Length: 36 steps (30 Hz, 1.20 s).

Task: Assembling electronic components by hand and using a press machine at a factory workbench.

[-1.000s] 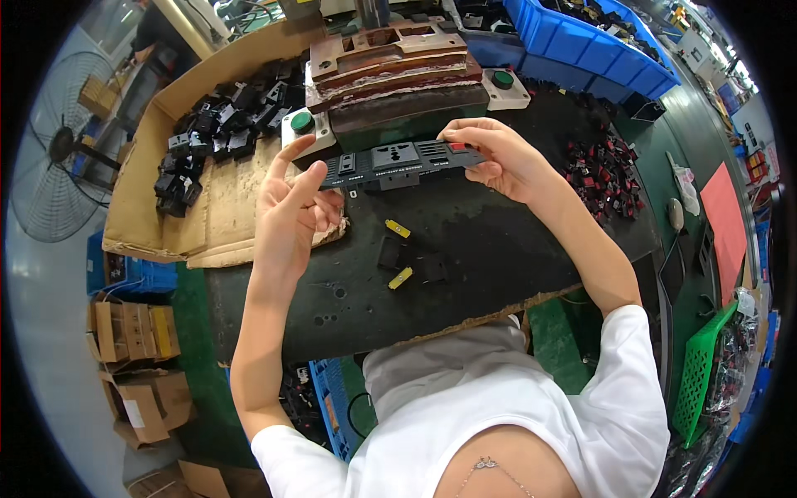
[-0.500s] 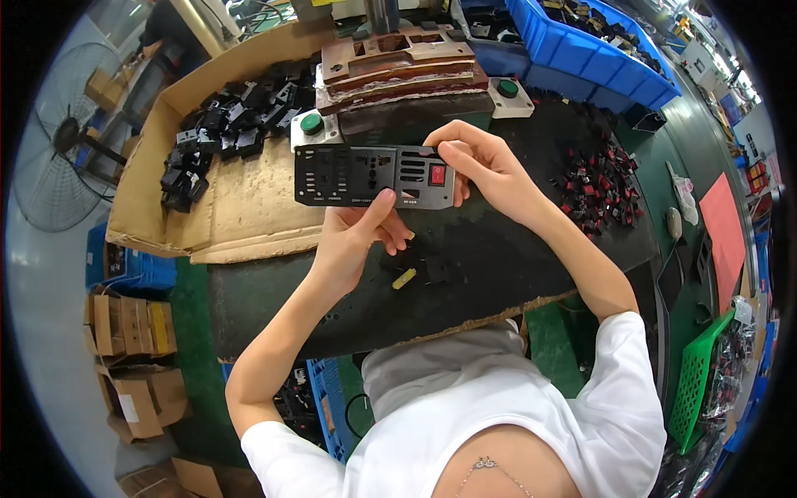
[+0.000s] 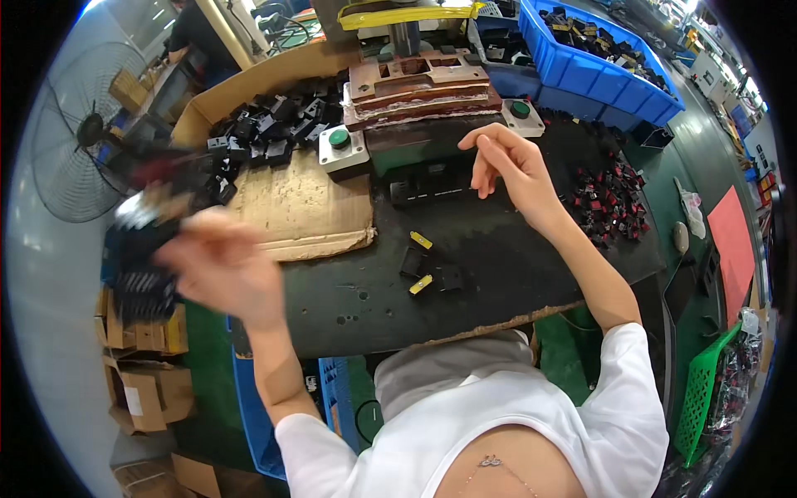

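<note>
My left hand, smeared by motion, is out past the table's left side. Against its fingers is a blurred black panel with slots; a dark red patch shows above it. My right hand hovers over the table with bent fingers apart and nothing visible in them. Close to its fingertips, a long black panel lies in front of the press block. Nearer me on the dark table lie two small yellow pieces and small black square parts.
A press with a brown layered block stands at the back, between green buttons. Left is a cardboard tray with black parts. A heap of red-and-black switches lies right, below a blue bin.
My left hand has swung far left with the black panel, which both hands held before. The right hand has let go and moved slightly right. A second yellow piece now shows on the table.
</note>
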### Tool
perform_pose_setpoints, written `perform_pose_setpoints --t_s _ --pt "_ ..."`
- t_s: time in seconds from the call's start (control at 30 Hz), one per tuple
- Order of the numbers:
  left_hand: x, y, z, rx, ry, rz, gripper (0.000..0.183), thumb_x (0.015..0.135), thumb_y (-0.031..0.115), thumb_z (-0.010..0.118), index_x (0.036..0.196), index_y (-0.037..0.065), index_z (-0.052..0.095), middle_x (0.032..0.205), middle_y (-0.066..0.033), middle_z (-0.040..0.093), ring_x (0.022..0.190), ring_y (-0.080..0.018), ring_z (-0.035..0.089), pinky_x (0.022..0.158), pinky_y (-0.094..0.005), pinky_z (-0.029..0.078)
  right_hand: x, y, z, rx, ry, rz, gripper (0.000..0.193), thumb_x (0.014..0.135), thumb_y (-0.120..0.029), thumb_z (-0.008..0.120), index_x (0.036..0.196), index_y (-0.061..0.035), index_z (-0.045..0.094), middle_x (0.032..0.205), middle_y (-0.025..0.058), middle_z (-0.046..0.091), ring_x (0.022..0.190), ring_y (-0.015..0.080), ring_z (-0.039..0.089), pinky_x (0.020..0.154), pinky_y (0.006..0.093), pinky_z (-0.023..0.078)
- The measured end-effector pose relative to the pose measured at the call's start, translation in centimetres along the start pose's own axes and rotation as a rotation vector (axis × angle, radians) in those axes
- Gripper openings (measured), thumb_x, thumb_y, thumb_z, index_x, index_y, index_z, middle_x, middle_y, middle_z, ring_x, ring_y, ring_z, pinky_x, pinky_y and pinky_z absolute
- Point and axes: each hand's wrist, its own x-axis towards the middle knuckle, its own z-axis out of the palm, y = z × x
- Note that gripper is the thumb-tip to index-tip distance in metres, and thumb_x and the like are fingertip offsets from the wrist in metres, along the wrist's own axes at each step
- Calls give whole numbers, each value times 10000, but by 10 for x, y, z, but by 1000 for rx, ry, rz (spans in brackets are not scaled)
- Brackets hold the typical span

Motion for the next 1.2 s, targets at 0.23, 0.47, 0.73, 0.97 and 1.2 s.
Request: perform_pose_setpoints --t_s 0.23,0.47,0.73,0.97,1.2 --pt "49 -7 -7 -407 528 -121 488 926 427 374 1141 -10 404 760 -126 564 516 -162 489 509 -254 425 2 12 6 -144 -39 27 215 935 -184 447 930 -19 584 602 -1 555 529 40 506 494 163 385" --pt "34 -67 22 173 -230 -335 206 840 146 587 976 -8 575 781 -99 593 633 -147 568 581 -254 453 5 27 3 -838 -125 -347 154 754 -111 664 876 -22 635 788 64 547 703 189 531 635 283 445" --pt "-19 -140 43 825 -721 19 547 804 319 599 1272 91 431 1260 -158 421 1175 -308 376 921 -446 360 4 36 -1 -969 -223 -413 193 692 -137 698 852 -38 654 858 50 547 834 226 512 747 337 435" --pt "-14 -135 46 886 -740 31 487 789 318 598 1191 65 495 1221 -97 466 1174 -294 377 938 -439 331 8 34 -1 -942 -121 -468 120 719 -93 666 814 -25 641 854 51 559 817 228 528 733 324 439" --pt "-7 -133 46 616 -459 -106 470 672 228 729 1024 -20 540 942 -178 502 875 -326 520 784 -381 434 11 43 -6 -1061 -9 -557 144 747 -44 617 891 -54 616 867 52 599 792 228 576 700 323 462"
